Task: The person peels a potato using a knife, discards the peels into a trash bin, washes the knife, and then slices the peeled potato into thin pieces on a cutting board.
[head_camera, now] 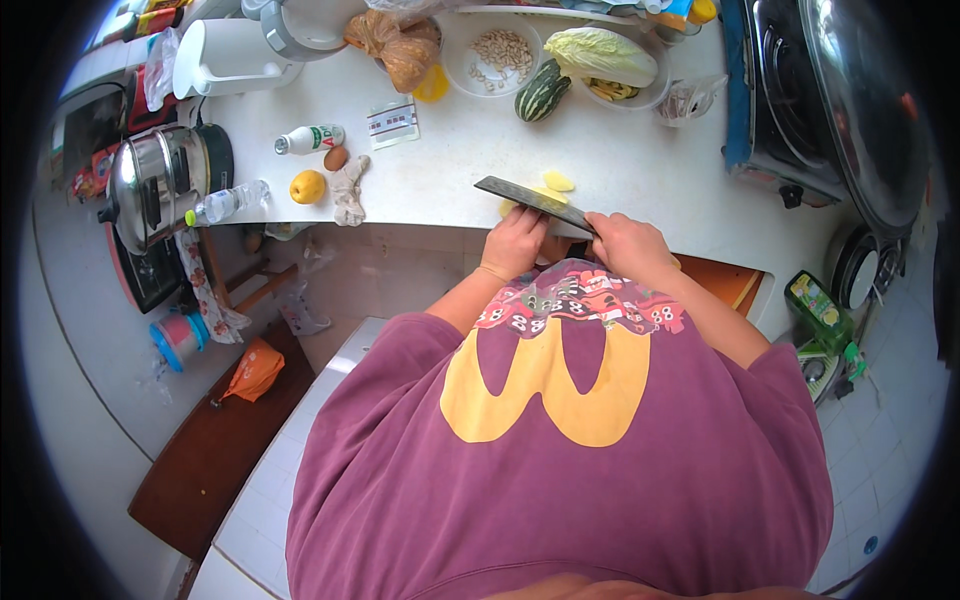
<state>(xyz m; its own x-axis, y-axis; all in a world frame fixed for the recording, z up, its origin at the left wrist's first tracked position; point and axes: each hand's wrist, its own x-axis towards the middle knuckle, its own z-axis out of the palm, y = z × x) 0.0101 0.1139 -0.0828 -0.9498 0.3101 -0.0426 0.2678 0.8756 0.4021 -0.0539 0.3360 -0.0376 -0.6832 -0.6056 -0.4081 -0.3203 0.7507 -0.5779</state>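
Observation:
My right hand (632,244) grips the handle of a kitchen knife (534,202) with a dark, broad blade. The blade slants up and left across the white counter, near its front edge. Fingers bent, my left hand (516,241) is against the near side of the blade. A pale yellow vegetable piece (507,208) shows at its fingertips, mostly hidden by the hand and the knife. Beyond the blade lie a pale yellow slice (559,181) and another slice (551,195) partly covered by the knife.
Behind are a striped green squash (543,91), a napa cabbage (601,57) on a bowl, and a bowl of pale pieces (501,58). Leftward lie a yellow fruit (307,187), an egg (336,157), a white bottle (310,139) and a steel pot (154,184). A gas stove (784,97) stands right.

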